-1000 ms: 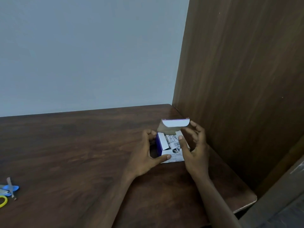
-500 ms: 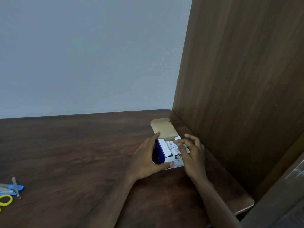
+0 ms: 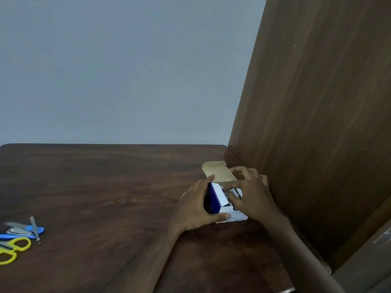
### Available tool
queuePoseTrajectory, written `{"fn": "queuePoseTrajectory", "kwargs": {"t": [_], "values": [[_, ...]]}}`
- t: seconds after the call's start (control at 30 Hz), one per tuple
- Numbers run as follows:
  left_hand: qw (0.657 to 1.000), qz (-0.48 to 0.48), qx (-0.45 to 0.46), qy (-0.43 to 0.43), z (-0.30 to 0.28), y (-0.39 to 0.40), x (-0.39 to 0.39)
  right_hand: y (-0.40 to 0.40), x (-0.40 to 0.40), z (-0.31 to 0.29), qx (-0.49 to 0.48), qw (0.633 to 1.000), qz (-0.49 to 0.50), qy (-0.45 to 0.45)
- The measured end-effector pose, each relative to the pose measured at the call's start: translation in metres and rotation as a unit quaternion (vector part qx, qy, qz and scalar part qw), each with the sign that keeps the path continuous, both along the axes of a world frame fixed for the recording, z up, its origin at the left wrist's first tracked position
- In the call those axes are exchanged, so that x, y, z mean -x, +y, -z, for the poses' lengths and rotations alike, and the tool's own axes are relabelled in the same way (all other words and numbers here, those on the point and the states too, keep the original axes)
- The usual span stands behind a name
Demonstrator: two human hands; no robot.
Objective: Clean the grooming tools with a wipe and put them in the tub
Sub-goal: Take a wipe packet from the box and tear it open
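A small blue and white box of alcohol wipes (image 3: 220,197) stands on the dark wooden table (image 3: 105,187) near its right side, its brown lid flap folded back. My left hand (image 3: 194,206) grips the box's left side and front. My right hand (image 3: 249,193) reaches into the open top, fingers pinching at the packets inside; whether one is held is hidden. At the far left lie the grooming tools: yellow-handled scissors (image 3: 12,250), a nail clipper (image 3: 19,231) on a blue piece, and a thin metal file (image 3: 35,229). No tub is in view.
A tall wooden panel (image 3: 317,123) rises right beside the box and my right hand. A grey wall (image 3: 127,70) stands behind the table. The table's right edge (image 3: 285,289) lies close to my right forearm.
The lid flap has gone from upright to folded back flat. My right hand moved from the flap into the open box. The view has shifted, showing more of the tools.
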State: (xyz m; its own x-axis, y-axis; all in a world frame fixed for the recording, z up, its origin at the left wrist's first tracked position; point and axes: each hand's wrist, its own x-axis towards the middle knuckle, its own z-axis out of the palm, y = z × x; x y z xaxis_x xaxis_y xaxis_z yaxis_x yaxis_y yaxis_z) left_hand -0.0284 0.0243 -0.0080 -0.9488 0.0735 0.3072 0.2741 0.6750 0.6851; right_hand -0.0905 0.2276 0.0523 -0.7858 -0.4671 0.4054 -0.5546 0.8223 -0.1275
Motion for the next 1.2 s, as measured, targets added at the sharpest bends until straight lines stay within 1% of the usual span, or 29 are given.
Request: {"fn": "queuePoseTrajectory", "kwargs": {"t": [0.1, 0.23, 0.3, 0.33, 0.37, 0.4, 0.43, 0.47, 0.5, 0.53, 0.57, 0.6, 0.63, 0.67, 0.7, 0.87, 0.93, 0.97, 1.03, 1.07, 1.13, 1.2], "values": [[1.000, -0.003, 0.013, 0.002, -0.002, 0.001, -0.001, 0.002, 0.004, 0.008, 0.028, 0.997, -0.021, 0.072], [1.000, 0.003, 0.011, 0.001, -0.003, 0.001, -0.001, 0.010, 0.004, 0.013, 0.113, 0.978, -0.036, 0.174], [1.000, 0.008, 0.002, -0.001, -0.003, 0.001, 0.000, 0.012, -0.003, 0.013, 0.204, 0.960, -0.041, 0.187], [1.000, 0.009, 0.000, 0.000, -0.003, 0.001, 0.000, 0.012, -0.008, 0.014, 0.268, 0.947, -0.033, 0.173], [1.000, 0.010, -0.002, 0.002, -0.002, 0.001, 0.000, 0.010, -0.013, 0.015, 0.347, 0.927, -0.014, 0.140], [1.000, 0.012, -0.004, 0.005, -0.002, 0.001, 0.001, 0.009, -0.015, 0.017, 0.439, 0.894, 0.017, 0.093], [1.000, 0.015, -0.009, 0.010, -0.002, 0.000, 0.001, 0.007, -0.016, 0.019, 0.538, 0.840, 0.049, 0.038], [1.000, 0.018, -0.017, 0.018, -0.002, 0.000, 0.001, 0.007, -0.014, 0.023, 0.628, 0.775, 0.076, -0.006], [0.999, 0.023, -0.030, 0.028, -0.003, 0.001, 0.000, 0.008, -0.013, 0.026, 0.697, 0.711, 0.092, -0.036], [0.998, 0.028, -0.044, 0.039, -0.003, 0.001, 0.000, 0.011, -0.012, 0.030, 0.745, 0.657, 0.100, -0.056], [0.997, 0.031, -0.055, 0.047, -0.003, 0.002, -0.001, 0.014, -0.012, 0.033, 0.781, 0.612, 0.102, -0.075], [0.996, 0.031, -0.060, 0.052, -0.003, 0.003, 0.000, 0.017, -0.014, 0.036, 0.806, 0.575, 0.102, -0.095], [0.996, 0.028, -0.061, 0.054, -0.003, 0.003, -0.001, 0.021, -0.016, 0.039, 0.824, 0.546, 0.101, -0.115], [0.996, 0.023, -0.060, 0.054, -0.003, 0.003, -0.001, 0.023, -0.018, 0.041, 0.836, 0.524, 0.099, -0.132], [0.997, 0.016, -0.058, 0.054, -0.004, 0.003, -0.001, 0.025, -0.019, 0.043, 0.842, 0.510, 0.095, -0.146], [0.995, 0.016, -0.079, 0.054, -0.004, 0.003, -0.003, 0.025, -0.030, 0.042, 0.853, 0.493, 0.063, -0.160], [0.995, 0.015, -0.087, 0.046, -0.004, 0.003, -0.004, 0.025, -0.033, 0.039, 0.857, 0.494, 0.044, -0.143], [0.995, 0.014, -0.087, 0.043, -0.004, 0.003, -0.005, 0.024, -0.035, 0.037, 0.855, 0.500, 0.036, -0.132], [0.996, 0.014, -0.084, 0.040, -0.005, 0.002, -0.006, 0.022, -0.040, 0.032, 0.842, 0.529, 0.022, -0.107], [0.996, 0.014, -0.081, 0.041, -0.005, 0.003, -0.007, 0.021, -0.043, 0.031, 0.828, 0.554, 0.016, -0.091], [0.996, 0.013, -0.076, 0.041, -0.005, 0.002, -0.007, 0.018, -0.052, 0.034, 0.785, 0.617, -0.001, -0.056], [0.996, 0.015, -0.078, 0.042, -0.005, 0.003, -0.007, 0.016, -0.060, 0.038, 0.739, 0.672, -0.027, -0.027]]}}
